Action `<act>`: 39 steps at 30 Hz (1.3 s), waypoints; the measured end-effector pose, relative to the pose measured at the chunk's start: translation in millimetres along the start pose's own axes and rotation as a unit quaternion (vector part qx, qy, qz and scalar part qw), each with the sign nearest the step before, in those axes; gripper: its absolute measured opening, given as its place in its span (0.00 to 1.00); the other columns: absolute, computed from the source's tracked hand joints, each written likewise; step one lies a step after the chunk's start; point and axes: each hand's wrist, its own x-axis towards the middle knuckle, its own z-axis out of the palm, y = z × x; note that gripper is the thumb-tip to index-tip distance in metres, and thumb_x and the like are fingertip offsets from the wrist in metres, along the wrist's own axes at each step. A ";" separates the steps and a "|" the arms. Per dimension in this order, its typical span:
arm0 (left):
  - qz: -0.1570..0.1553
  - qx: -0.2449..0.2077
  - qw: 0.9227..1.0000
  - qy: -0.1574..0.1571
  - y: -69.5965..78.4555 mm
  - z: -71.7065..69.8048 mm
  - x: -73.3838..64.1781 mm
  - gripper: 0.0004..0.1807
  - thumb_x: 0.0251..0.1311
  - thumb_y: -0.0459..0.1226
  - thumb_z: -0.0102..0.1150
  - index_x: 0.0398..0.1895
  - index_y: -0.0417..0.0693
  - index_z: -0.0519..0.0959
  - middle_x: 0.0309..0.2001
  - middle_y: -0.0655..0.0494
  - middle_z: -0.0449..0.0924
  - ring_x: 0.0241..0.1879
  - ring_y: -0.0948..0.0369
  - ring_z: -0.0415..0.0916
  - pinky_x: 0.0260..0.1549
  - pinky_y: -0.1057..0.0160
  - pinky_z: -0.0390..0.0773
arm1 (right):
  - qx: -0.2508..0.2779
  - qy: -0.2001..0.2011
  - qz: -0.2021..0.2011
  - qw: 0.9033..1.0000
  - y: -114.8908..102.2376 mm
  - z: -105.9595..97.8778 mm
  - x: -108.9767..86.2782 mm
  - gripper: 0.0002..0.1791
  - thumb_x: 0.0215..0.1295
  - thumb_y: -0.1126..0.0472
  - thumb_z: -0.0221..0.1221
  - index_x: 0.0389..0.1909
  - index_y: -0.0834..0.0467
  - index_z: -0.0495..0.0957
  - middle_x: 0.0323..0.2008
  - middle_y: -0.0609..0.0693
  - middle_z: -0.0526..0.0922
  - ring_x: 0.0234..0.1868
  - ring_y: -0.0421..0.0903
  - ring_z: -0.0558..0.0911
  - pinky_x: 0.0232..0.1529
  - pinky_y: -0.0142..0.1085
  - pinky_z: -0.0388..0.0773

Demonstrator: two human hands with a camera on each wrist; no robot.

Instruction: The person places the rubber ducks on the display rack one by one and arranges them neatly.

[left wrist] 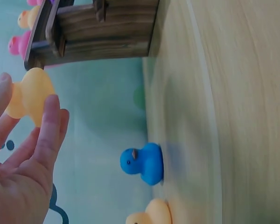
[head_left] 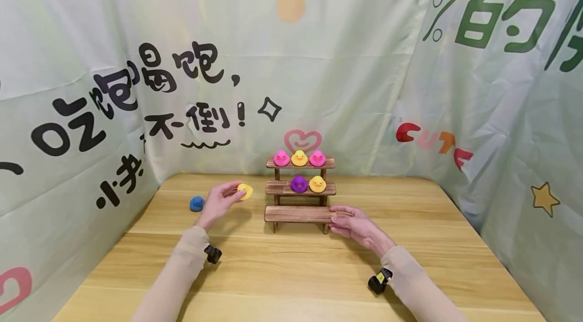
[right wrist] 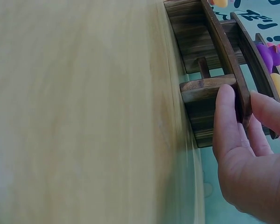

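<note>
My left hand [head_left: 218,204] pinches a yellow rubber duck [head_left: 246,191] in the air, left of a three-step wooden stand [head_left: 296,214]. In the left wrist view the held duck [left wrist: 35,95] sits between thumb and fingertips. My right hand [head_left: 357,228] grips the right end of the stand's bottom step, thumb on one face and fingers on the other, as the right wrist view shows around the board [right wrist: 226,60]. Pink [head_left: 281,158], yellow [head_left: 299,158] and pink [head_left: 317,158] ducks line the top step. A purple duck [head_left: 299,184] and a yellow duck [head_left: 317,184] occupy the middle step.
A blue duck [head_left: 197,204] stands on the wooden table [head_left: 282,281] beside my left wrist. Close to it, another yellow duck [left wrist: 151,213] is cut off by the left wrist view's lower edge. Printed cloth [head_left: 346,84] hangs around the table's back and sides.
</note>
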 end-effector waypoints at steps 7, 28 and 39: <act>0.000 0.022 1.000 0.015 5.1 10.9 2.1 0.24 0.63 0.41 0.64 0.59 0.38 0.76 0.54 0.38 0.81 0.49 0.60 0.81 0.43 0.69 0.82 | 0.000 0.000 -0.001 1.000 0.6 -0.2 0.0 0.23 0.68 0.70 0.57 0.63 0.67 0.68 0.39 0.51 0.76 0.39 0.42 0.84 0.49 0.35 0.82; 0.061 0.057 0.996 0.036 16.4 33.5 11.7 0.23 0.61 0.46 0.66 0.56 0.46 0.79 0.49 0.47 0.85 0.47 0.54 0.82 0.43 0.69 0.80 | 0.006 0.005 0.002 1.000 -0.2 -0.6 -0.2 0.25 0.67 0.71 0.57 0.64 0.68 0.66 0.40 0.52 0.75 0.39 0.43 0.84 0.49 0.35 0.82; 0.065 0.062 0.996 0.015 25.7 49.7 20.1 0.20 0.60 0.43 0.66 0.54 0.46 0.80 0.50 0.46 0.84 0.50 0.49 0.81 0.47 0.55 0.79 | 0.008 0.005 0.003 1.000 -1.0 0.0 -0.9 0.25 0.67 0.71 0.57 0.64 0.68 0.65 0.40 0.53 0.74 0.38 0.43 0.84 0.49 0.35 0.82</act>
